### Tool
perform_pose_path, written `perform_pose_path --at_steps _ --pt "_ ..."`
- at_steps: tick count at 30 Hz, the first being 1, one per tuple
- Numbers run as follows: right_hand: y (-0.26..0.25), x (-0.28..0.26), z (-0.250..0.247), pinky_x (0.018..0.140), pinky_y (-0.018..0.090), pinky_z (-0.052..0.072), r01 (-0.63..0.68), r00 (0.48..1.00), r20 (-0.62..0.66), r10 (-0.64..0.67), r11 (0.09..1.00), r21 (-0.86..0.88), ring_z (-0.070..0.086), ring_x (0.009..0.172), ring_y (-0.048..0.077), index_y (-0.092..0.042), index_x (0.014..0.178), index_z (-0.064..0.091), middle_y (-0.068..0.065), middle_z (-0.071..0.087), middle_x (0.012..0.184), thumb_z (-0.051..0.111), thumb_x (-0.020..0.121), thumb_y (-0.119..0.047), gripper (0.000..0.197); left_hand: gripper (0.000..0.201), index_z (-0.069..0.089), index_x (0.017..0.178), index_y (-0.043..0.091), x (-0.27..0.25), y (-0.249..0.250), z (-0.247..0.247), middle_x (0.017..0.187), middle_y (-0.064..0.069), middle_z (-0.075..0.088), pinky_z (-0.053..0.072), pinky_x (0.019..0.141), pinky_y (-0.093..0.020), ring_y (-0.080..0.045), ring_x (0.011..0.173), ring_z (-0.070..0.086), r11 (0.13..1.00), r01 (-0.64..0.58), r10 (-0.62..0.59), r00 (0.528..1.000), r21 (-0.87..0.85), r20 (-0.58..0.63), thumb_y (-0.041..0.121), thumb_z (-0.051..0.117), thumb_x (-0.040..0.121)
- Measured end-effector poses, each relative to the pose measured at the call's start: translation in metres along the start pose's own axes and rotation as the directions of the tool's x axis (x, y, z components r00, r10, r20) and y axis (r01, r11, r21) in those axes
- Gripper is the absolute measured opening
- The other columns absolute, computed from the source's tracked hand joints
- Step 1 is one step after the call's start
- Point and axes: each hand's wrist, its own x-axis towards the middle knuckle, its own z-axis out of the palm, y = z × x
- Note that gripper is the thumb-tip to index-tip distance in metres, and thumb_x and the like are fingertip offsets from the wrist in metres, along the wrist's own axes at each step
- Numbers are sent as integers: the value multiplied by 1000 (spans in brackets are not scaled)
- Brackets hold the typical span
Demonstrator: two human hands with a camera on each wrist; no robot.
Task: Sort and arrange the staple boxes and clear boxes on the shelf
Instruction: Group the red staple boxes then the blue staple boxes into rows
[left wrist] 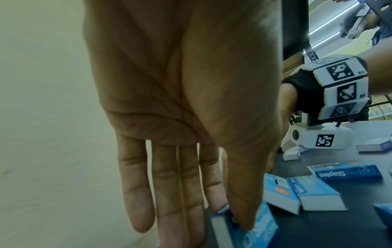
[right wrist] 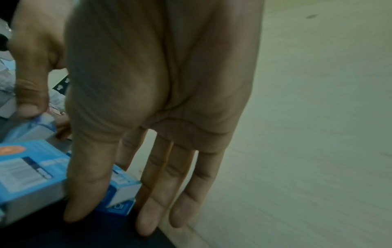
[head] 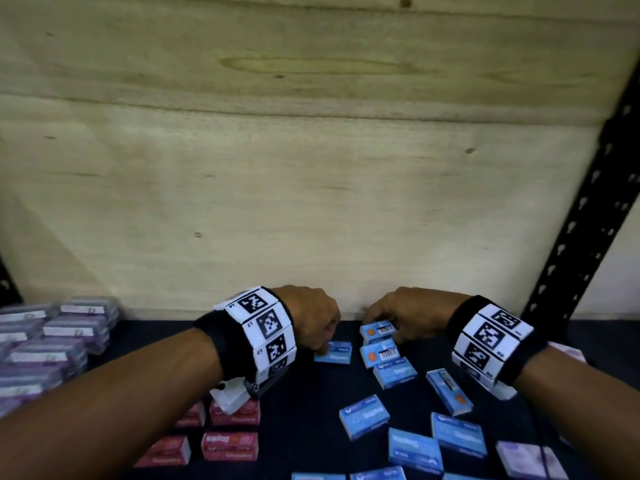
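My left hand (head: 308, 320) pinches 1 blue staple box (head: 333, 353) & my right hand (head: 405, 317) pinches a 2nd blue box (head: 378, 330), both at the back of the shelf (head: 304, 386); I think they're light & stiff, so grab the sides.

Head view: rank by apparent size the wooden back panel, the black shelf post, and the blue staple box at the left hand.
1. wooden back panel
2. black shelf post
3. blue staple box, smallest by far, partly hidden by the left hand

The shelf (head: 304, 403) is looked down on from the head. The left hand (left wrist: 180, 100) and right hand (right wrist: 159, 92) are seen very close from the wrists, toward the wooden wall (head: 311, 168). The blue staple boxes (head: 363, 419) are shared by all three views.
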Motion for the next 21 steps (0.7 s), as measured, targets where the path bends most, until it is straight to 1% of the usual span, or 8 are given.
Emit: perform_pose_path --at_steps 3,5,8,13,16,18,19,21 --pt "2 -4 0 86 27 47 -38 999 -4 38 999 -10 62 101 11 -32 124 64 -9 68 119 71 87 -23 38 26 63 114 16 3 -1 -2 111 -1 62 45 72 -31 -23 98 60 1000 7 -7 999 16 -35 31 63 93" --pt "6 -10 1 85 27 48 -69 998 -3 69 997 -16 62 97 11 -33 122 64 -9 68 117 73 85 -20 40 25 62 116 16 6 -1 -4 114 -2 61 44 72 -30 -23 97 59 1000 7 -6 999 20 -51 30 61 94" --pt "10 -21 4 78 24 43 -118 993 13 119 993 -24 58 90 9 -32 122 64 -7 68 114 75 83 -19 42 24 58 115 17 13 -1 -6 112 -2 59 42 72 -30 -22 91 54 1000 10 -9 998 13 -69 31 59 95" --pt "15 -43 10 82 25 46 -189 981 39 190 981 -33 57 89 10 -31 124 64 -6 68 115 75 84 -19 43 26 56 114 12 24 -3 -3 109 -7 61 42 72 -31 -26 90 57 999 11 -9 998 30 -69 30 54 96" --pt "17 -52 9 81 22 40 -191 979 60 192 981 -37 55 89 7 -30 127 63 -7 68 119 71 87 -20 42 26 51 116 15 29 -5 1 110 -7 58 45 78 -34 -27 95 57 999 28 -26 998 21 -59 32 52 97" --pt "18 -55 5 83 23 39 -199 978 54 200 980 -24 55 94 8 -28 131 59 -6 66 122 65 93 -26 39 27 49 118 15 31 -5 4 115 -9 57 46 81 -35 -28 99 57 999 42 -41 998 23 -49 33 51 98" --pt "18 -54 2 84 25 40 -204 978 43 204 979 -25 56 97 10 -26 132 57 -5 65 121 60 95 -29 37 28 48 120 14 30 -5 4 116 -9 56 46 82 -36 -28 101 57 999 47 -46 998 26 -46 32 50 98" --pt "18 -49 -2 83 28 44 -210 977 16 210 978 -14 60 95 13 -22 126 59 -4 68 108 52 99 -30 29 32 48 122 12 29 -5 5 119 -10 56 45 81 -35 -28 104 57 998 53 -52 998 40 -41 33 51 98"
